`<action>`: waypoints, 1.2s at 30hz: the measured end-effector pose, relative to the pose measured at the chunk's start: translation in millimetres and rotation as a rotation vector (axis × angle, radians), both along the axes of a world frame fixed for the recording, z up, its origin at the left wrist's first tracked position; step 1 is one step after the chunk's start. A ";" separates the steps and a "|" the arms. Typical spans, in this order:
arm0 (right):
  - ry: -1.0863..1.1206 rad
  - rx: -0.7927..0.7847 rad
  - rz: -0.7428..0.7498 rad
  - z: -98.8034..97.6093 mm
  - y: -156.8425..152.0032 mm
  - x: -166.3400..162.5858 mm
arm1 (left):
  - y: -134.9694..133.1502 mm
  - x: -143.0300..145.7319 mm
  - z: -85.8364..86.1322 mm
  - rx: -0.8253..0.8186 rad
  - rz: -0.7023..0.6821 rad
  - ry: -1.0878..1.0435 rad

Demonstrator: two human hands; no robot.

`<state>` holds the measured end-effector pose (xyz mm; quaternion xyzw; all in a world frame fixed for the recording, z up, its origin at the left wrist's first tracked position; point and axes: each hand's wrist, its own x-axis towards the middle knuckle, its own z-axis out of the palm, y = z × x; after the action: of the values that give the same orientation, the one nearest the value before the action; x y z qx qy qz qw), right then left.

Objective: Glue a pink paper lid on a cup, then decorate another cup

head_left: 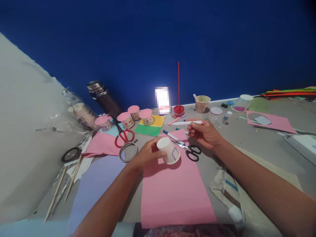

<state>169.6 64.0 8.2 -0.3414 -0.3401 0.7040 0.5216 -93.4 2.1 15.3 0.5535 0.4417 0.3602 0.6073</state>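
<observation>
My left hand (150, 152) grips a white paper cup (166, 147), tilted with its base up and toward the left, above the pink paper (172, 194). A blue outline is drawn on the cup's side near its rim. Between the fingers of my right hand (203, 133) is a white marker (187, 123) with a pink end, pointing left. Close behind the cup lie a blue-and-white marker (174, 137) and scissors with black handles (193, 153). Several decorated cups with pink tops, one of them a cup (147, 117) on yellow-green paper, stand at the back left.
Left are a dark flask (103, 98), red-handled scissors (124, 137), a tape roll (128, 151), stacked cups (82, 115) in plastic and wooden sticks (55, 194). A lit screen (162, 100) and red stand (178, 110) are at the back. A cloth (269, 174) lies right.
</observation>
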 end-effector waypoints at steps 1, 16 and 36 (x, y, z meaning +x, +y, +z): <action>-0.002 0.007 0.005 2.3 -1.7 0.2 | 2.9 -0.5 1.1 -0.064 0.033 -0.120; -0.261 0.316 -0.122 19.2 -47.5 -17.6 | 10.0 15.6 -28.9 -0.357 0.147 -0.851; -0.779 1.202 -0.128 33.7 -68.7 -23.8 | -2.8 37.3 -18.5 -0.319 0.243 -0.869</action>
<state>145.8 -4.7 41.9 -0.2409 -0.8096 0.1899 0.5004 -56.1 -0.7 -3.2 0.1959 0.2583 0.5543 0.7666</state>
